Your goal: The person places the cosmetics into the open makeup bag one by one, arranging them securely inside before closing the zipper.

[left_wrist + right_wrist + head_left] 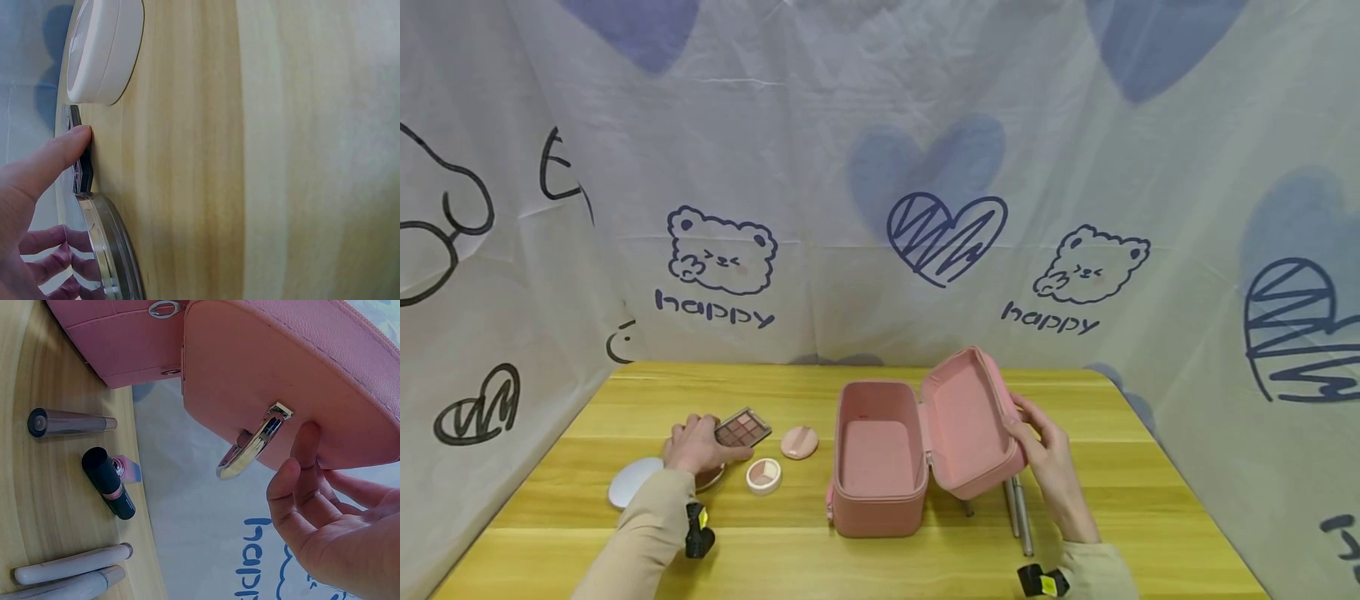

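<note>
A pink zippered cosmetic case (880, 512) stands on the table with its lid (966, 425) swung out to the right. My right hand (1048, 454) holds the lid by its outer edge. In the right wrist view, bent fingers lie against the lid's outer face beside a shiny metal handle (250, 450). My left hand (696, 446) is low over a round mirrored compact (115, 250), fingertips at the mirror, which reflects them. Its thumb stretches along the near side of an eyeshadow palette (745, 428). A white round pot (763, 477) of powder lies right of that hand.
A pale round disc (636, 482) lies by the left forearm, a powder puff (800, 442) left of the case. Right of the case are pale tubes (75, 565), a darker tube (72, 423), a black lipstick (109, 481) and a small pink bottle (129, 470). A printed cloth (850, 167) hangs behind.
</note>
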Demonstrator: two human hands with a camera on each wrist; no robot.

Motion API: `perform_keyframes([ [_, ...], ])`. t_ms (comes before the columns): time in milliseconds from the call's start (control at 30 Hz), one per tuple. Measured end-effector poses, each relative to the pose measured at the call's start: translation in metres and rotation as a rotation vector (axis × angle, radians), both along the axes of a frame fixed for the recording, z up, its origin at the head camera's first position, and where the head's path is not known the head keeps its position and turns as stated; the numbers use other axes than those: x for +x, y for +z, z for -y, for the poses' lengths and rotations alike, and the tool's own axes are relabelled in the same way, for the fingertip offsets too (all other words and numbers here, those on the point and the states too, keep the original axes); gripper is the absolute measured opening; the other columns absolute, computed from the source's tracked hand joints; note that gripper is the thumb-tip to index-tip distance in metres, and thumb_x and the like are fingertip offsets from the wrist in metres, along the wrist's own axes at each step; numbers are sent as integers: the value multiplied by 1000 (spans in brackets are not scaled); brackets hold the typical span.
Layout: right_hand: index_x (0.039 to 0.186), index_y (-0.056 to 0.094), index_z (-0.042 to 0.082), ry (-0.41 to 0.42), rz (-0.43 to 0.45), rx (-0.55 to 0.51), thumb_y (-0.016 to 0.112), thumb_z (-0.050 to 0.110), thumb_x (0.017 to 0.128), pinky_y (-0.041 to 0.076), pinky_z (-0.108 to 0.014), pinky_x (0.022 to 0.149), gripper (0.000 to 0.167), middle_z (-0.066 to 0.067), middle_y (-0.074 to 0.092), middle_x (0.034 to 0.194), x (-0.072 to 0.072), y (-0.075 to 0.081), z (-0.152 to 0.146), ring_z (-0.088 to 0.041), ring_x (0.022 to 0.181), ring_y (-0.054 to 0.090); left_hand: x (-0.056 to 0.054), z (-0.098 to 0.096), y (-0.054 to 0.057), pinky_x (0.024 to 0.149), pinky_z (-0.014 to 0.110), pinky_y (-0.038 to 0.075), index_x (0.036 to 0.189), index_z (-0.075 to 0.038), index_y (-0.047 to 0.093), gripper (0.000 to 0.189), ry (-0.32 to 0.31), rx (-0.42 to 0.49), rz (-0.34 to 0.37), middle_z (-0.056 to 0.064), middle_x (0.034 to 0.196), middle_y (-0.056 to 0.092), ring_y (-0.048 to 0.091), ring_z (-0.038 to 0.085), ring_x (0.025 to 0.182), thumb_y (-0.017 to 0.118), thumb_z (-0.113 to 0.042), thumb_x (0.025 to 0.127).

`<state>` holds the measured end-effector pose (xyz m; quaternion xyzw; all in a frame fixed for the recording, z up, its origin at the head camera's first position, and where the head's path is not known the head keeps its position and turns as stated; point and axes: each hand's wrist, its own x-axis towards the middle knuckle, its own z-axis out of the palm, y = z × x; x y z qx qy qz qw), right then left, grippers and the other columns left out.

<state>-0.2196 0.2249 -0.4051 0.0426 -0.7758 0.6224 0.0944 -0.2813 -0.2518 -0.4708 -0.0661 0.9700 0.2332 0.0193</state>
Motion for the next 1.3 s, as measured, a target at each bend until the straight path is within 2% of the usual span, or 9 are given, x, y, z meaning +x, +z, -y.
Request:
perform_keyframes([
  [333, 148, 47, 4, 9, 4, 6, 54, 21, 104, 53, -17, 80, 48, 3, 57, 112, 0, 0, -1, -2, 95, 62, 2, -1, -5, 99, 64, 39, 133, 8, 55, 86, 17, -27, -99, 31, 122, 58, 51, 49, 112, 84, -49, 75],
  [533, 149, 46, 4, 10, 9, 8, 54, 21, 104, 53, -17, 80, 48, 4, 57, 111, -1, 0, -1, -2, 96, 62, 1, -5, -1, 96, 61, 44, 137, 6, 54, 90, 4, -7, -149, 31, 123, 59, 53, 49, 115, 84, -51, 74],
  [700, 148, 47, 4, 7, 10, 3, 54, 21, 104, 53, -17, 80, 48, 5, 57, 111, 0, 0, -1, -2, 96, 62, -1, -14, 10, 101, 62, 43, 137, 7, 53, 89, -29, 58, -173, 32, 129, 57, 51, 49, 121, 83, -50, 76],
  [900, 149, 46, 4, 7, 8, 6, 54, 22, 104, 53, -17, 80, 48, 5, 58, 111, 0, 0, -1, -2, 96, 62, -2, -29, 25, 106, 63, 40, 137, 8, 54, 82, -86, 157, -208, 32, 134, 56, 50, 49, 126, 84, -40, 78],
  [1200, 149, 46, 4, 5, 11, 11, 54, 22, 104, 53, -17, 81, 49, 3, 57, 112, 0, 0, -1, -1, 96, 61, -7, -50, 45, 98, 55, 48, 134, 8, 57, 76, -191, 282, -252, 29, 132, 60, 55, 44, 119, 86, -33, 78],
  [1300, 149, 46, 4, 4, 13, 12, 54, 22, 104, 53, -17, 81, 49, 3, 57, 112, 0, 0, -1, -1, 96, 62, -7, -58, 54, 99, 55, 48, 135, 8, 56, 76, -214, 324, -240, 28, 134, 59, 54, 44, 121, 86, -33, 78],
])
